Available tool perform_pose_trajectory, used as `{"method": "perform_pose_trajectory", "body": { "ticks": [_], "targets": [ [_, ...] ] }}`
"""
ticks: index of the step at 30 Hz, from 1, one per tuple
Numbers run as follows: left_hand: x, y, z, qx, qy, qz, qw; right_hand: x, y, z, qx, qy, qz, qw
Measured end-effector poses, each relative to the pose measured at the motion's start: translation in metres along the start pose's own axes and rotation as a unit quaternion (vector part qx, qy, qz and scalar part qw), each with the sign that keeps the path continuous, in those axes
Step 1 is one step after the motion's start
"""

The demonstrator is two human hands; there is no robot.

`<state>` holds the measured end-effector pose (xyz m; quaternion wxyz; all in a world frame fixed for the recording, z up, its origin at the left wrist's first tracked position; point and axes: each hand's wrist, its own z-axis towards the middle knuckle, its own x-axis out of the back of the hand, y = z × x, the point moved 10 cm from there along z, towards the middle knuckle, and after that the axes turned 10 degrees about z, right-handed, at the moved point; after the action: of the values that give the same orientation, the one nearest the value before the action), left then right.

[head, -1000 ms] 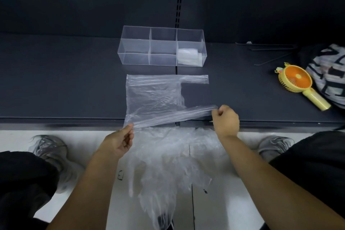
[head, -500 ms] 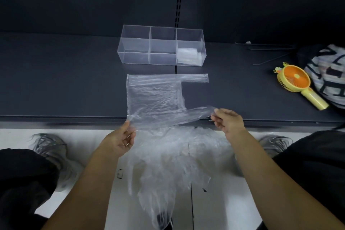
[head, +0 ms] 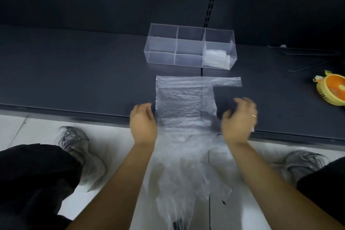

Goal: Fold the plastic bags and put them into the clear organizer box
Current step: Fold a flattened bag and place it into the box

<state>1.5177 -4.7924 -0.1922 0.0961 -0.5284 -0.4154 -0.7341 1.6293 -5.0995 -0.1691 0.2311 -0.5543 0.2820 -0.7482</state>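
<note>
A clear plastic bag (head: 184, 99) lies flat on the dark shelf (head: 74, 73), its far handle (head: 227, 82) stretched to the right. My left hand (head: 142, 123) hovers at the bag's near left corner with its fingers loosely curved and nothing in them. My right hand (head: 239, 119) is blurred and arches over the bag's near right corner. Its thumb and fingers are apart, with bare shelf showing between them. Behind the bag stands the clear organizer box (head: 162, 46), with a folded bag (head: 216, 58) in its right compartment. The near handle is out of sight.
A heap of loose plastic bags (head: 186, 177) lies on the pale floor between my shoes (head: 74, 140), below the shelf's front edge (head: 56, 111). A yellow and orange hand fan (head: 332, 89) sits at the far right. Thin metal rods (head: 308, 56) lie at the back right.
Both hands pinched the bag's near handle strip and lifted it before. Now they have let go and moved forward over the near corners. The strip no longer shows.
</note>
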Motion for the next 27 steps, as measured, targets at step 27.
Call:
{"method": "perform_pose_trajectory", "body": {
  "ticks": [27],
  "targets": [
    [-0.127, 0.053, 0.074, -0.279, -0.167, 0.288, 0.901, -0.193, -0.065, 0.013, 0.203, -0.354, -0.162, 0.899]
  ]
}}
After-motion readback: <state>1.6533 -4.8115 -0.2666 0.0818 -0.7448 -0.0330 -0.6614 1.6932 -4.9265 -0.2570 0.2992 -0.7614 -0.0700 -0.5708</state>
